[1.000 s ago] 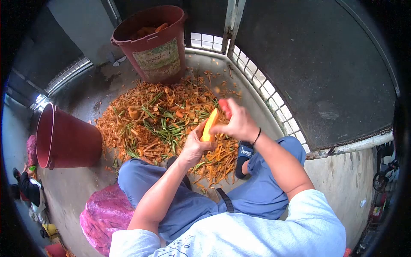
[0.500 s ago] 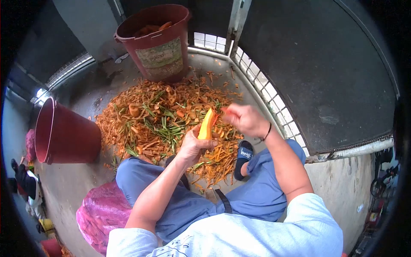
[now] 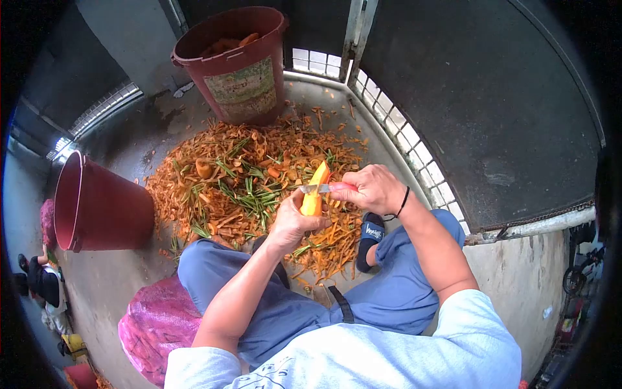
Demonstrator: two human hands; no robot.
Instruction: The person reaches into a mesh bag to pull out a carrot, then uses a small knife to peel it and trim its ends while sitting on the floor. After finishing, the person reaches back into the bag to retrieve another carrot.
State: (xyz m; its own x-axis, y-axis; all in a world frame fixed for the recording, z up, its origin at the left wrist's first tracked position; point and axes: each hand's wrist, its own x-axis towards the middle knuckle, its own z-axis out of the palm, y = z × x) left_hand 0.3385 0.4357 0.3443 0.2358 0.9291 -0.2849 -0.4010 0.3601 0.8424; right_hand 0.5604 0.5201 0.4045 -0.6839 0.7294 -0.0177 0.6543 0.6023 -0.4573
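Note:
My left hand is wrapped around the lower part of a thick carrot, which points up and away from me with bright yellow-orange peeled faces. In my right hand, closed around its red handle, is a peeler. Its metal blade lies across the middle of the carrot, just above my left fingers. Beneath both hands a heap of orange peelings mixed with green stem pieces covers the floor.
A red bucket holding carrots stands behind the heap. Another red bucket tilts at the left. Beside my left leg lies a pink mesh sack. Dark panels and a white grid border the right side. Another person is at far left.
My right hand has come back from beyond the carrot's right side, bringing the peeler blade across the carrot. My left hand keeps its hold, with the carrot turned slightly.

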